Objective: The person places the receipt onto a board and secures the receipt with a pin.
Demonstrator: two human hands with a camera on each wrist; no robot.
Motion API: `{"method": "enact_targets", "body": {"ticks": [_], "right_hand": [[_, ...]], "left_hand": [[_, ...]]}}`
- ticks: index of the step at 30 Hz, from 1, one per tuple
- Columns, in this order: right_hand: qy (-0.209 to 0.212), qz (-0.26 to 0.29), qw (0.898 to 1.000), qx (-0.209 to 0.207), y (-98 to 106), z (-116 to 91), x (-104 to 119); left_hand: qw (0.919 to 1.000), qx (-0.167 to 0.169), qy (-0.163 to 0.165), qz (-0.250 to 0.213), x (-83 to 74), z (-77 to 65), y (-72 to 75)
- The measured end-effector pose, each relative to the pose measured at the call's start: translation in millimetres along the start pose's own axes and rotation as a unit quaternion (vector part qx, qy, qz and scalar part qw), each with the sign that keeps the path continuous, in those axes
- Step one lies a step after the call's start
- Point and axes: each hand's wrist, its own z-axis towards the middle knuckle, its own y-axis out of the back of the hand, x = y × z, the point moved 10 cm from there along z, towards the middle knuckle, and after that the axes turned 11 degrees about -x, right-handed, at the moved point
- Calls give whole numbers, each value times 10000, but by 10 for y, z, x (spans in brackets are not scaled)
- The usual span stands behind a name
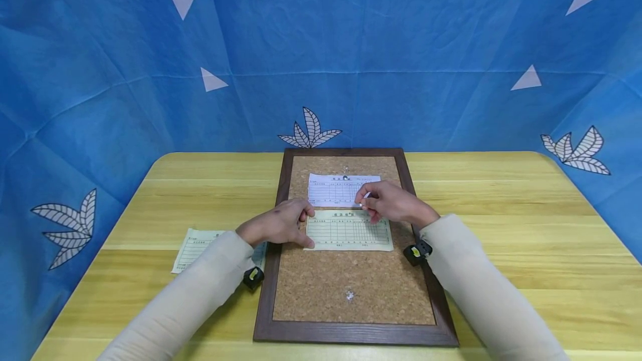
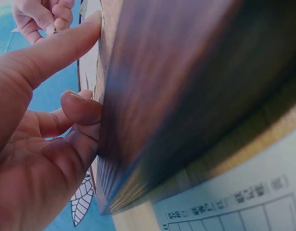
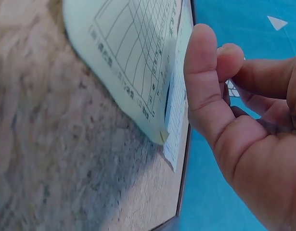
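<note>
Pale green printed paper slip (image 1: 346, 235) lies across the middle of the brown cork board (image 1: 321, 288) framed in dark wood, just nearer me than a white printed paper slip (image 1: 326, 189), which sits closer to the board's far edge. From my remote post I see the left hand (image 1: 283, 222) unclenched, thumb and a finger resting at the green slip's left end. The right hand (image 1: 390, 202) pinches a small whitish object (image 1: 361, 204) near where the slips' right ends meet; I cannot tell what it is. On the worktop (image 1: 506, 238), beside the board's left edge, I find a second pale green slip (image 1: 193, 249), partly hidden by the left sleeve (image 1: 200, 277).
</note>
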Motion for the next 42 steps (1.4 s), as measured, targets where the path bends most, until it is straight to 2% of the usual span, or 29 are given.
{"method": "enact_targets", "body": {"ticks": [18,31,42], "right_hand": [[-302,-145,9993,154,-168,67,-27],[-249,-329,9991,131,-219,80,-32],[-579,-297,9978,148,-240,113,-70]], "left_hand": [[10000,42,41,-15,4,-4,-8],[10000,51,27,-33,-3,-7,-6],[10000,15,-2,-29,-11,-3,1]]}}
